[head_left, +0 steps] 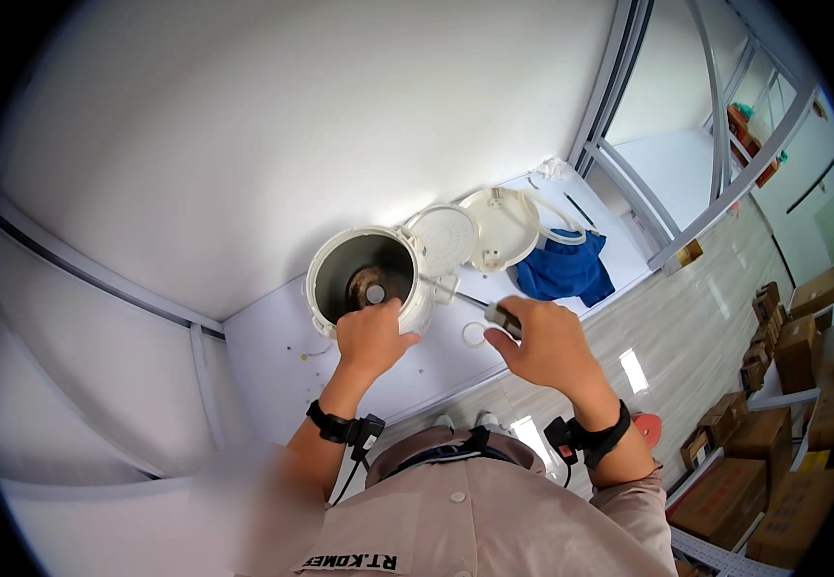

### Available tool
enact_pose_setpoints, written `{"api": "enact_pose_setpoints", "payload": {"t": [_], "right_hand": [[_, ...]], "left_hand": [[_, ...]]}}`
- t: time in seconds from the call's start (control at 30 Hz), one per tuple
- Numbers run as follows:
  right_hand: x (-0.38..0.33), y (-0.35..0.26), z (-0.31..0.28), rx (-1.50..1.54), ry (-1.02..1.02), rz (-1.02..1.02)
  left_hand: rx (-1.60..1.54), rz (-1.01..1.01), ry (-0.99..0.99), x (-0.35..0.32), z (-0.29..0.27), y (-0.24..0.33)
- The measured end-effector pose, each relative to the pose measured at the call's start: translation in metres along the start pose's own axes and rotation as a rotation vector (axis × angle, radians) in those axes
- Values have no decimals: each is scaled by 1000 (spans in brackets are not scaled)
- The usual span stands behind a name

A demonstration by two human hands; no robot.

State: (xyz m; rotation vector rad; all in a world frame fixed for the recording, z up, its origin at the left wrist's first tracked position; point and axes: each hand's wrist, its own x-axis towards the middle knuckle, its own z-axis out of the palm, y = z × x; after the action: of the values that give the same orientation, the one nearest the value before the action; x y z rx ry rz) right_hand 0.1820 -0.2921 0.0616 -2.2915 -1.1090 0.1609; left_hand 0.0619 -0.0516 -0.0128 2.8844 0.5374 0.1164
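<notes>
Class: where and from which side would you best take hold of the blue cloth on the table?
Probably pinch the blue cloth at its bunched upper folds, coming from above. It lies crumpled on the table beside the white lid, so raised folds offer easier purchase than its flat edges.
</notes>
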Motion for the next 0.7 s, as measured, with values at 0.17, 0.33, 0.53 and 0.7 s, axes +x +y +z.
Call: {"api": "enact_pose_setpoints", "payload": {"t": [0.17,0.33,0.53,0.7], "right_hand": [[43,9,81,242,256,-199],[107,-1,142,112,435,-469],[131,-14,151,-36,372,-536],[135,-17,151,-125,320,-528]], "left_hand": [[-7,29,43,1,7,-2],[-9,39,92,0,13,-7],[-10,60,148,-1,13,-7],[-39,74,218,0,18,-8]]}}
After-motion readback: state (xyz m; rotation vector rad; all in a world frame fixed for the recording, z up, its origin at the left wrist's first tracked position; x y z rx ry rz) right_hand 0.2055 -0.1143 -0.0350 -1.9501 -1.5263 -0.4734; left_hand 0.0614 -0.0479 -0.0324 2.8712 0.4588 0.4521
